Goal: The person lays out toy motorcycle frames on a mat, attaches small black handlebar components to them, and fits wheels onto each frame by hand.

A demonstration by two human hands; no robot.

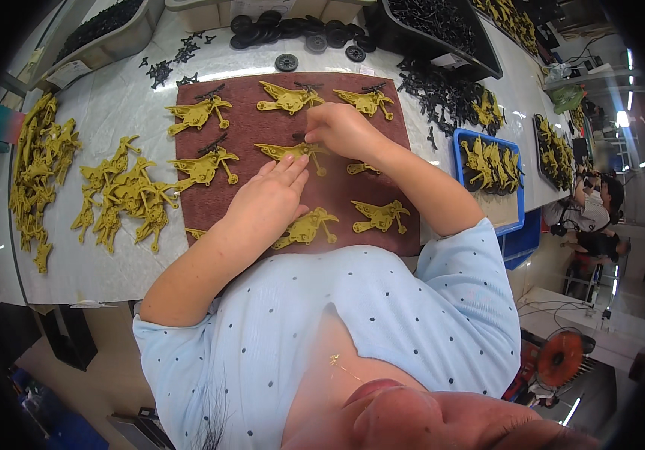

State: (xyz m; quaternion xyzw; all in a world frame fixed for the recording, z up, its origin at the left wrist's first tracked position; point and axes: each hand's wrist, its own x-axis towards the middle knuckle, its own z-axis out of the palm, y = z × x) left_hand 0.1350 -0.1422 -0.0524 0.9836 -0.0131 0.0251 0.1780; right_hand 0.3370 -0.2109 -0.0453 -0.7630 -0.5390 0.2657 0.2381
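Note:
A yellow plastic toy motorbike body (pixel 271 150) lies in the middle of the reddish-brown mat (pixel 247 201). My left hand (pixel 266 196) rests with stretched fingers on its lower edge, the thumb apart. Over its upper right end, my right hand (pixel 343 133) has thumb and fingertips pinched together at a small black bar-shaped part (pixel 301 137); the fingers hide much of it. Similar yellow bodies, one at the upper left (pixel 201 114) and one at the top middle (pixel 289 97), carry black bars. The lower right body (pixel 379 216) shows no bar.
Yellow bodies lie in a heap (pixel 129 191) on the left. A blue tray (pixel 521 191) at right holds more. Loose black parts (pixel 431 97), black wheels (pixel 286 62), a black bin (pixel 480 66) and a pale bin (pixel 97 60) stand around the mat's far side.

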